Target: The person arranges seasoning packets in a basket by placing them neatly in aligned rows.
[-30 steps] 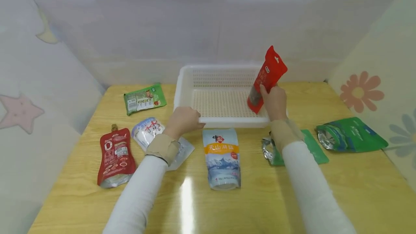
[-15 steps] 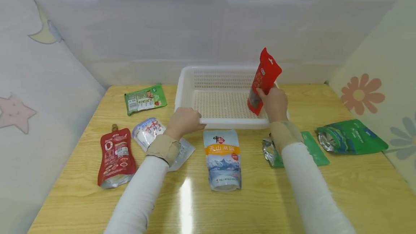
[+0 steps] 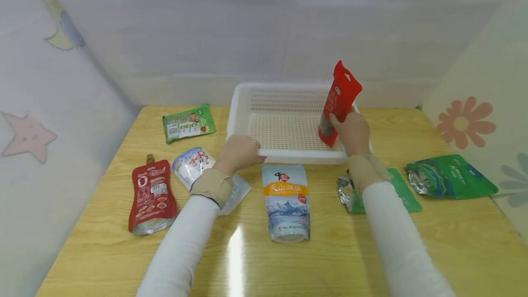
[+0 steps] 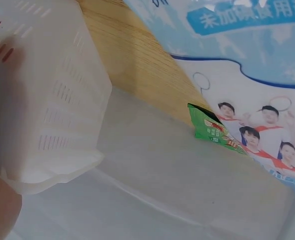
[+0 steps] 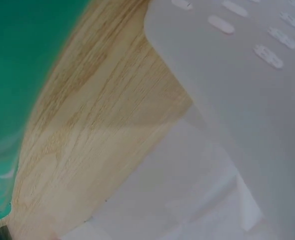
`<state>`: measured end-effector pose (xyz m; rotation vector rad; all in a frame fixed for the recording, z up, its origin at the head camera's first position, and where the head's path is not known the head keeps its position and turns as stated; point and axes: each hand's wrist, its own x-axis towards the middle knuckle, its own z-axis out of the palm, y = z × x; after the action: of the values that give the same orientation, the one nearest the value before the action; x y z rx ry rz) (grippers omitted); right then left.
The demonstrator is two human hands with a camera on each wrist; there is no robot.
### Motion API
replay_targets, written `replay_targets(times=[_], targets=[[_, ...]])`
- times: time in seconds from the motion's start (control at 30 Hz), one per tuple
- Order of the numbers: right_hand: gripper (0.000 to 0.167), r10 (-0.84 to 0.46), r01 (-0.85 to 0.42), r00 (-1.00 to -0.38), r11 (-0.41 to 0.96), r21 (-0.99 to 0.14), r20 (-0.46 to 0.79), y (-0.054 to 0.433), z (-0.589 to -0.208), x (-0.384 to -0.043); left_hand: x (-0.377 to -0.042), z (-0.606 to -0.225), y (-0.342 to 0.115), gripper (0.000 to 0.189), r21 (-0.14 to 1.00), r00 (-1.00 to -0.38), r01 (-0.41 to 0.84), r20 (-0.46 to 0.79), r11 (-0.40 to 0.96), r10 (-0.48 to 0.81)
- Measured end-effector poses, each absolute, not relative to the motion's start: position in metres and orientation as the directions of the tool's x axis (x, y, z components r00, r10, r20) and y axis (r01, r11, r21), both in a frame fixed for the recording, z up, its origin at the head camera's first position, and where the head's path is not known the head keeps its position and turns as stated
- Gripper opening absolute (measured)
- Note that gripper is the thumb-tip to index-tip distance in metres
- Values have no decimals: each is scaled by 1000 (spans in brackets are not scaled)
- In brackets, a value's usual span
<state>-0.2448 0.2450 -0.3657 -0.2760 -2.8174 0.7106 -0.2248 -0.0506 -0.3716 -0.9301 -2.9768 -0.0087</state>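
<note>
In the head view, my right hand (image 3: 355, 133) pinches a red pouch (image 3: 339, 104) with thumb and fingers. The pouch stands upright, leaning slightly, its lower end inside the right part of a white perforated plastic basket (image 3: 284, 156). My left hand (image 3: 240, 153) grips the basket's front rim near its left corner; shadows of fingers show through the basket wall (image 4: 62, 100) in the left wrist view. Just in front of the basket lies a blue and white salt pouch (image 3: 287, 210). A white and blue pouch (image 3: 194, 164) lies partly hidden under my left wrist.
A red spouted pouch (image 3: 152, 196) and a green packet (image 3: 189, 123) lie on the left of the wooden table (image 3: 330, 260). To the right are a green pouch (image 3: 402, 191) partly beneath my right forearm and another green pouch (image 3: 458, 177). A pale wall (image 3: 268, 35) stands behind the basket.
The red pouch has tipped a little to the left and stands more upright in the basket. My left hand stays on the rim. The head view has shifted slightly.
</note>
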Motion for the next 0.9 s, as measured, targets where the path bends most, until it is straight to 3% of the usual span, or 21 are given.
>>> replay_targets(times=[0.23, 0.5, 0.9], targets=[[63, 184, 81, -971, 854, -514, 151, 247, -366, -245, -226, -368, -48, 36, -34, -823, 566, 26, 823, 567], [69, 259, 190, -965, 805, -562, 44, 242, -361, -244, -224, -368, -50, 35, -29, -830, 558, -16, 829, 558], [69, 293, 181, -946, 836, -518, 142, 243, -363, -244, -222, -368, -51, 35, -15, -831, 555, 7, 831, 556]])
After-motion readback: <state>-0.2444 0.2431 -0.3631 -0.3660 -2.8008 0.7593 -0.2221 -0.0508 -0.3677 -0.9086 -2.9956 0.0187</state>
